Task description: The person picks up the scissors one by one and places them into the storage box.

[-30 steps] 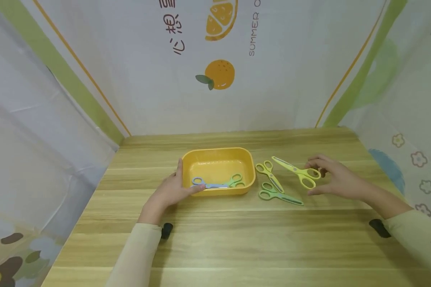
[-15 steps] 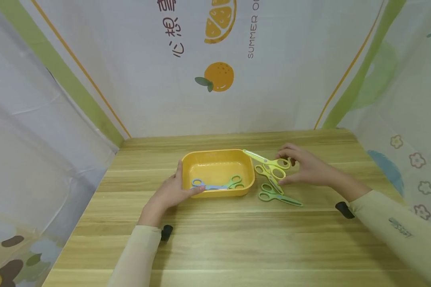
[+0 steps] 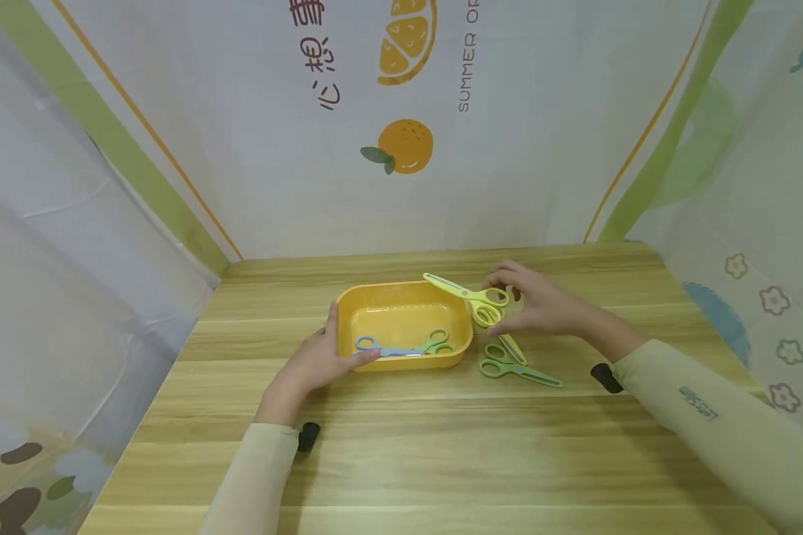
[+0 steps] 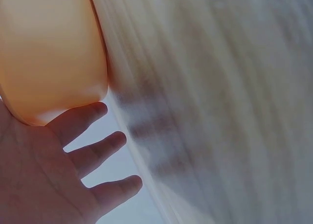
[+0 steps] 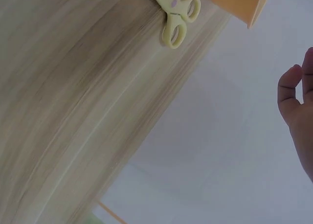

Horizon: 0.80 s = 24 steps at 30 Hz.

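My right hand [image 3: 538, 301] pinches a large pair of yellow scissors [image 3: 465, 292] by the handle loops. Their blades point left over the right part of a yellow plastic tub [image 3: 405, 363]. On the wood below, partly covered by them, lies a smaller yellow pair of scissors [image 3: 512, 349]; in the right wrist view, yellow scissors [image 5: 172, 11] rest on the table. My left hand [image 3: 313, 362] rests against the tub's left end, thumb along the front rim. In the left wrist view its straight fingers [image 4: 100, 153] are spread, one touching the tub.
Blue scissors [image 3: 366, 343] and green-handled scissors [image 3: 436, 340] lie inside the tub along its front wall. Another green pair of scissors [image 3: 517, 368] lies on the wooden table [image 3: 428, 453], right of the tub. A printed white curtain [image 3: 522, 148] hangs behind the table.
My right hand has carried the large yellow scissors left, from beside the loose scissors to above the tub's right side. The left hand and the tub stay in place.
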Each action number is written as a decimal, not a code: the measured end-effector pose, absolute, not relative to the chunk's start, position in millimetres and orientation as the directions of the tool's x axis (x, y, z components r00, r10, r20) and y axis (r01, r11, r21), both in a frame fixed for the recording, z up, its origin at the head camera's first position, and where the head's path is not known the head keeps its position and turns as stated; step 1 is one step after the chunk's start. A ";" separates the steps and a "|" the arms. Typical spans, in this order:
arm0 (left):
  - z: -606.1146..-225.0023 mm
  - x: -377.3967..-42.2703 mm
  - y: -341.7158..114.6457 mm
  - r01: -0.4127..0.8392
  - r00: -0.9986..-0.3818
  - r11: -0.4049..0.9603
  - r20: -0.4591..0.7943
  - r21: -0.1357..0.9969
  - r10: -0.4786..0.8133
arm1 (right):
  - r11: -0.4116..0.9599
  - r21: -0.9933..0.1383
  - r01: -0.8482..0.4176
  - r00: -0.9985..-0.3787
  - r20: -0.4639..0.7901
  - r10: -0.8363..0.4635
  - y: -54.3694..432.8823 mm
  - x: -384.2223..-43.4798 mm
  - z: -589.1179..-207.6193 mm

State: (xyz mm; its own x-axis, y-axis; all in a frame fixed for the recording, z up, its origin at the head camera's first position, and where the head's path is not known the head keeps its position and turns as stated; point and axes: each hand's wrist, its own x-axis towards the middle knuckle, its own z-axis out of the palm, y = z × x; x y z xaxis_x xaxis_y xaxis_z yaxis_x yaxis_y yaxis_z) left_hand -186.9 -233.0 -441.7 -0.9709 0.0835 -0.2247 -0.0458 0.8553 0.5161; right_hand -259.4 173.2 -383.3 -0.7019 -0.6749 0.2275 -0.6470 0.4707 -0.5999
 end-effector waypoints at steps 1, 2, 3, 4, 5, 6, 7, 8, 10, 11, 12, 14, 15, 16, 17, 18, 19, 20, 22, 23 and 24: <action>-441.6 -186.8 -233.0 -0.046 -0.971 0.855 -0.224 0.516 0.083 | 0.472 -0.600 -0.646 -0.703 0.227 -0.674 171.8 -260.0 -382.9; -441.7 -186.8 -233.2 -0.045 -0.972 0.855 -0.222 0.517 0.083 | 0.474 -0.599 -0.645 -0.705 0.227 -0.672 170.7 -260.7 -382.5; -441.8 -186.9 -233.3 -0.044 -0.972 0.854 -0.220 0.518 0.083 | 0.477 -0.599 -0.644 -0.706 0.225 -0.671 169.2 -261.2 -381.7; -441.8 -186.8 -233.4 -0.045 -0.972 0.854 -0.220 0.518 0.083 | 0.476 -0.600 -0.643 -0.707 0.224 -0.671 168.0 -261.7 -381.2; -441.8 -186.9 -233.4 -0.043 -0.972 0.855 -0.219 0.517 0.084 | 0.477 -0.601 -0.641 -0.708 0.223 -0.670 166.7 -262.2 -380.7; -441.8 -186.9 -233.5 -0.043 -0.972 0.854 -0.219 0.518 0.084 | 0.474 -0.605 -0.640 -0.708 0.224 -0.670 165.3 -262.7 -380.0; -441.7 -187.1 -233.5 -0.043 -0.972 0.855 -0.219 0.518 0.084 | 0.474 -0.606 -0.639 -0.709 0.223 -0.670 163.8 -263.2 -379.3; -441.4 -187.3 -233.4 -0.041 -0.972 0.855 -0.219 0.517 0.086 | 0.473 -0.607 -0.638 -0.709 0.224 -0.669 162.2 -263.8 -378.6; -441.1 -187.6 -233.2 -0.042 -0.972 0.855 -0.221 0.518 0.086 | 0.467 -0.614 -0.637 -0.708 0.226 -0.670 158.8 -264.6 -377.1; -441.0 -187.8 -233.1 -0.043 -0.972 0.855 -0.221 0.518 0.085 | 0.464 -0.617 -0.636 -0.707 0.225 -0.670 157.2 -264.9 -376.3; -441.1 -188.0 -233.2 -0.039 -0.971 0.856 -0.220 0.516 0.088 | 0.462 -0.618 -0.636 -0.706 0.225 -0.671 155.7 -265.1 -375.7; -441.3 -188.1 -233.2 -0.039 -0.971 0.856 -0.222 0.515 0.089 | 0.461 -0.623 -0.632 -0.708 0.221 -0.671 152.9 -265.2 -374.5; -441.4 -188.0 -233.1 -0.043 -0.971 0.856 -0.224 0.516 0.086 | 0.458 -0.628 -0.629 -0.707 0.218 -0.673 151.5 -265.2 -373.9; -441.5 -187.9 -233.1 -0.043 -0.970 0.856 -0.225 0.516 0.087 | 0.458 -0.629 -0.628 -0.707 0.216 -0.673 150.3 -265.1 -373.5; -441.5 -187.7 -233.0 -0.044 -0.971 0.855 -0.225 0.517 0.086 | 0.459 -0.630 -0.627 -0.708 0.214 -0.674 149.3 -265.1 -373.2; -441.4 -187.4 -232.9 -0.045 -0.970 0.854 -0.226 0.519 0.086 | 0.458 -0.631 -0.626 -0.707 0.213 -0.674 148.2 -265.1 -373.0; -441.4 -187.0 -232.9 -0.049 -0.970 0.852 -0.228 0.522 0.084 | 0.457 -0.633 -0.625 -0.708 0.213 -0.674 147.1 -265.1 -372.7; -441.5 -186.7 -233.0 -0.045 -0.970 0.853 -0.226 0.521 0.087 | 0.455 -0.634 -0.626 -0.707 0.215 -0.674 145.9 -265.2 -372.6; -441.3 -186.5 -233.2 -0.044 -0.970 0.851 -0.226 0.523 0.088 | 0.450 -0.635 -0.628 -0.703 0.216 -0.677 143.4 -265.5 -372.0; -441.3 -186.3 -233.1 -0.045 -0.970 0.851 -0.225 0.523 0.088 | 0.448 -0.638 -0.627 -0.702 0.214 -0.679 142.0 -265.8 -371.6; -441.0 -186.1 -233.0 -0.041 -0.970 0.851 -0.223 0.523 0.091 | 0.448 -0.639 -0.625 -0.702 0.210 -0.680 140.5 -266.0 -371.1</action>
State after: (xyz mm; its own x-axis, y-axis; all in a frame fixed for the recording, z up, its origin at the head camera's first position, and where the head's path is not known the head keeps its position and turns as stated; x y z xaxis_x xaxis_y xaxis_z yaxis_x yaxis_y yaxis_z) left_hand -186.1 -233.0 -441.0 -0.9705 0.0909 -0.2233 -0.0406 0.8513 0.5230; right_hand -266.0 140.5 -371.1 -0.7022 -0.6803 0.2102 -0.6253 0.4480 -0.6390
